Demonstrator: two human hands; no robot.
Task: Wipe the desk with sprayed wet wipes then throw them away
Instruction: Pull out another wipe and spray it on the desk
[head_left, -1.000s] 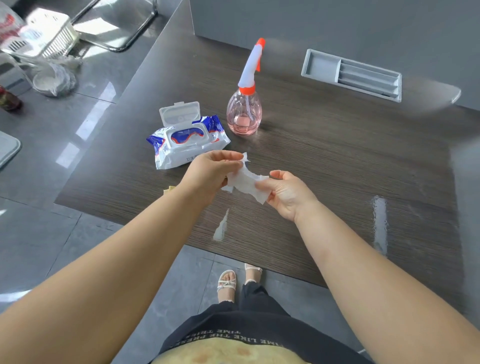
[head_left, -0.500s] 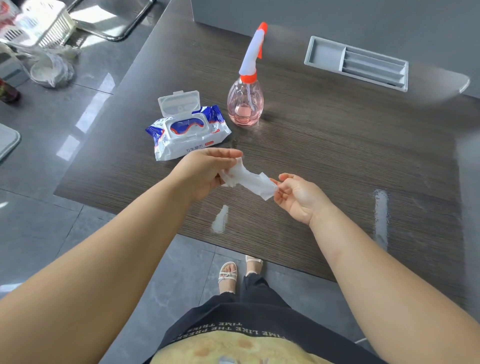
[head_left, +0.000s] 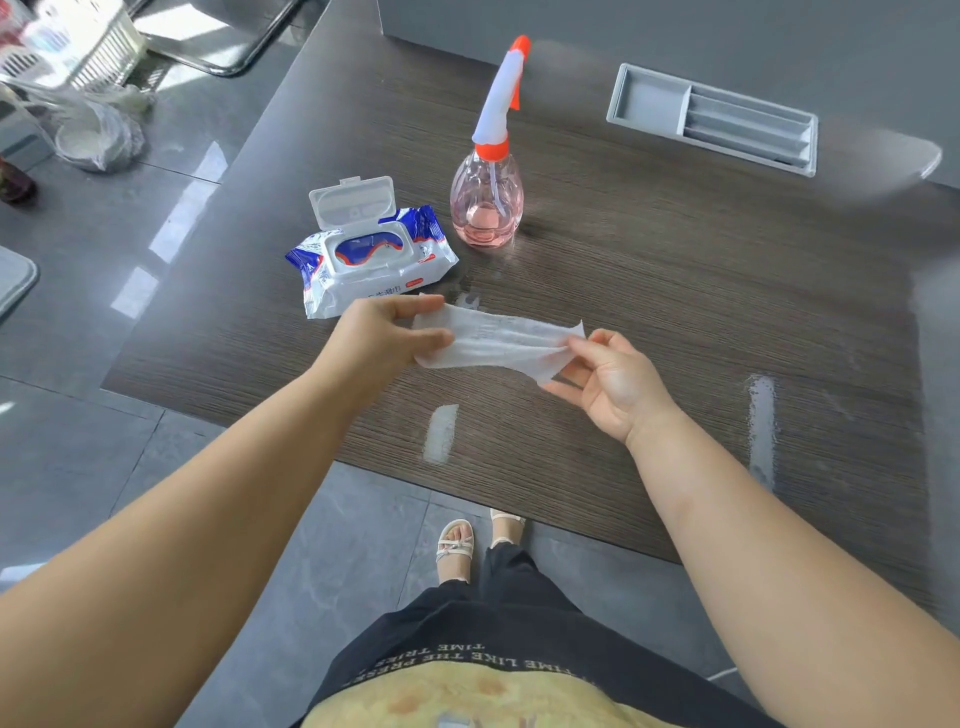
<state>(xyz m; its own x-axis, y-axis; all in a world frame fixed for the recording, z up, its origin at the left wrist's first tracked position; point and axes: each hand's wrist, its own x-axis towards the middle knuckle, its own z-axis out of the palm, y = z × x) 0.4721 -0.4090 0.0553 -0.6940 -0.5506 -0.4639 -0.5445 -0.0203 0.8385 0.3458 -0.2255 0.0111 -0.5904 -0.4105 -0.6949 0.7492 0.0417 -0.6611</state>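
**One wet wipe pulled long between our hands**

It is thin, white and a bit see-through. It hangs in the air just over the desk. Past our left hand lies the pack of wipes with its lid up. The pink spray bottle stands beyond the wipe, and a grey tray sits far past our right hand. Our fingers hide only the wipe's two ends. Our left thumb and fingers pinch one end. Our right fingertips pinch the other, with the other fingers spread loose.
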